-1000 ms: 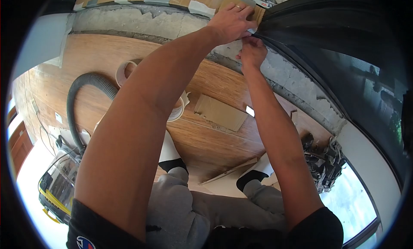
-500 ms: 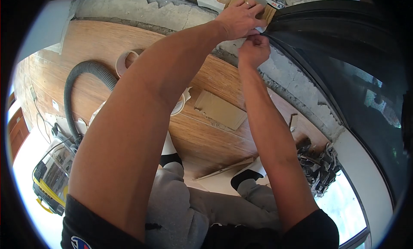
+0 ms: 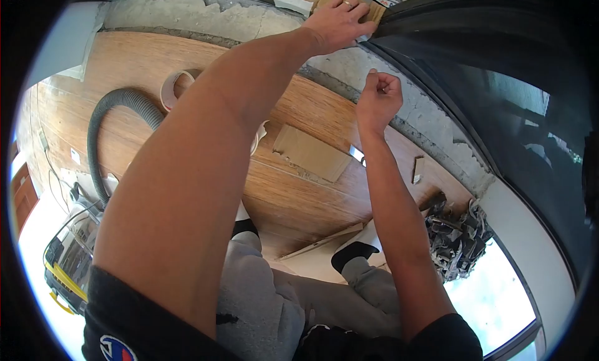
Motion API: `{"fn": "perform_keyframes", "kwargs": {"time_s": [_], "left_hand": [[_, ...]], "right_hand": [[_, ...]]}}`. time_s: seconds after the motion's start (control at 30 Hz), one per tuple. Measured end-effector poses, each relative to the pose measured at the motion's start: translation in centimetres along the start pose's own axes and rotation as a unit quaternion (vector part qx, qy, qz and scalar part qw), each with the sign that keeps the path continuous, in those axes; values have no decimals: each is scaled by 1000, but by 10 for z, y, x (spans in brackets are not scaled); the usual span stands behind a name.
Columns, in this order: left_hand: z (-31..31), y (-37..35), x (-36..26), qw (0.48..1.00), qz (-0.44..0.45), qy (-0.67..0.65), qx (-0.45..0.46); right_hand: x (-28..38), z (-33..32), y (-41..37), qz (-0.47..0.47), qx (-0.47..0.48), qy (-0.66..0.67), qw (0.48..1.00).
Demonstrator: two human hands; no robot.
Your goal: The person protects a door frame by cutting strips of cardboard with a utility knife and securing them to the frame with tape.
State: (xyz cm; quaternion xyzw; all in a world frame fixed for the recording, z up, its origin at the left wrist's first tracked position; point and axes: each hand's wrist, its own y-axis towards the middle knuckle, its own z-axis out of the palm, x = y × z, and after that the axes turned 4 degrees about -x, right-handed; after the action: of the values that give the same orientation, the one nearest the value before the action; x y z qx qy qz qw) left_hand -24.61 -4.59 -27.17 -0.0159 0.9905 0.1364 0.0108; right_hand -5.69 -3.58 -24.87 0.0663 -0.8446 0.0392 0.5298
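My left hand (image 3: 340,25) lies across a piece of brown cardboard (image 3: 376,13) at the top, beside the black frame; its fingers are spread and bent over it. Lower and to the right, my right hand (image 3: 379,104) is raised above the concrete strip (image 3: 424,108), apart from the cardboard. Its fingers are curled in with the thumb against them, and whatever they may hold is hidden. A torn whitish strip (image 3: 293,1) sticks to the covering left of my left hand.
On the wood floor lie a flat cardboard piece (image 3: 312,154) and a tape roll (image 3: 168,89). A ribbed hose (image 3: 93,130) curves to a vacuum cleaner (image 3: 65,261) at left. Dark shredded scraps (image 3: 458,242) are heaped at right, near the dark glass panel (image 3: 499,130).
My right hand has pulled away from my left hand, down and slightly right, with its fingers still curled. My left hand stays on the cardboard. The view has shifted a little.
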Motion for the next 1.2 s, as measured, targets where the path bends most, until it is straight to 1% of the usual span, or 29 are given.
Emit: {"fn": "perform_keyframes", "kwargs": {"time_s": [0.07,0.1,0.17,0.2,0.23,0.27,0.33,0.37,0.4,0.43,0.5,0.53,0.6,0.63,0.67,0.7,0.73,0.77,0.8,0.83,0.87,0.9,0.93,0.97,1.03,1.07,1.13,1.17,1.2], "left_hand": [[-1,-1,3,999,2,-32,-2],[-3,-1,3,1000,0,-31,-5],[-3,-1,3,998,-6,-59,-17],[-3,-1,-1,998,-9,-56,-19],[-6,-1,-9,999,-27,-41,-9],[-7,0,-15,999,-44,-27,2],[-9,-2,-21,999,-53,-13,-5],[-9,-1,-22,998,-60,0,-10],[-11,0,-22,998,-63,-5,16],[-8,1,-23,998,-58,-4,9],[-3,-4,-19,996,-78,-23,-27],[-14,-9,-21,998,-52,-18,-7],[-11,-19,-22,999,-46,-1,-17],[-18,-20,-25,999,-42,15,-26],[-24,-17,-25,999,-44,16,-26],[-29,-12,-27,997,-44,33,49],[-35,-7,-31,990,-44,50,123],[-35,-2,-35,990,-44,52,124],[-34,5,-38,983,-32,88,159],[-33,9,-39,973,-19,123,192],[-36,8,-40,973,-19,130,188],[-37,2,-44,984,-87,37,150],[-34,-4,-50,980,-152,-61,112],[-27,-14,-50,980,-149,-63,112],[-20,-34,-44,996,-83,3,30],[-19,-32,-44,996,-82,1,32],[-21,-22,-42,988,-91,11,123],[-23,-21,-45,988,-90,13,122],[-25,-19,-50,982,-146,-52,110]], "right_hand": [[3,-11,-1,-24,61,-14,998],[6,-18,-1,-28,62,-14,998],[15,-37,4,-90,180,-52,978],[21,-50,7,-95,182,-51,977],[32,-68,10,-158,263,-79,949],[43,-87,13,-218,339,-107,909],[61,-131,12,-200,446,-147,860],[68,-151,9,-189,468,-155,849],[74,-169,5,-179,488,-164,838],[77,-183,-1,-184,481,-166,841],[76,-205,-9,-129,471,-177,855],[71,-213,-15,-131,470,-176,855],[54,-223,-25,-31,442,-159,882],[45,-226,-23,-33,443,-158,882],[36,-228,-21,-36,464,-178,867],[29,-230,-21,-37,487,-198,850],[32,-228,-20,-35,489,-196,849],[38,-222,-15,-3,508,-202,837],[43,-218,-11,28,525,-207,825],[34,-217,-9,25,523,-204,827],[21,-216,-5,-4,537,-211,817],[10,-215,-1,-31,551,-218,805],[10,-213,-1,-31,550,-218,806],[10,-211,-2,-17,535,-218,816],[9,-214,-4,0,519,-220,826],[7,-215,-7,2,510,-223,831],[4,-218,-11,3,501,-224,836],[0,-221,-11,-10,507,-236,829],[-3,-224,-10,-24,513,-249,821]]}}
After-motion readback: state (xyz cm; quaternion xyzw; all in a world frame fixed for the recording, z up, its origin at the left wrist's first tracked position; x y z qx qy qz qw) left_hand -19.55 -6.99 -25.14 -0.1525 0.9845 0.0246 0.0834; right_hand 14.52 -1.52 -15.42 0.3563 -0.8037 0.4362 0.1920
